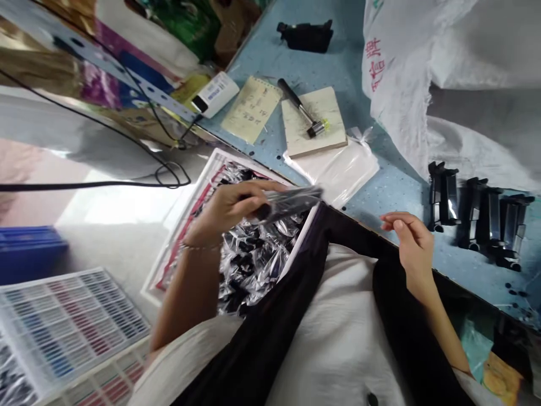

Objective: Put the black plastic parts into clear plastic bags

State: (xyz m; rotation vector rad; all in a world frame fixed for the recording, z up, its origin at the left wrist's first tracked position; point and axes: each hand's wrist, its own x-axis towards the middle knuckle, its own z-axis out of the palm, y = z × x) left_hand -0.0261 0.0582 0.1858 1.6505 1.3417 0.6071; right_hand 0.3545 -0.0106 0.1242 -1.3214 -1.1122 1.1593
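My left hand (236, 206) is closed on a clear plastic-bagged black part (291, 202), held over an open cardboard box (186, 217) full of similar bagged parts (253, 256). My right hand (408, 237) hovers at the near edge of the blue table (393, 186), fingers loosely curled and apart, holding nothing. It is just left of a row of black plastic parts (477, 217) standing on the table.
A small hammer (302, 110) lies on a wooden block (315, 121), with empty clear bags (338, 166) beside it. A notepad (251, 107), another black part (306, 35) and a large white sack (443, 79) are on the table. Trays (63, 327) sit at lower left.
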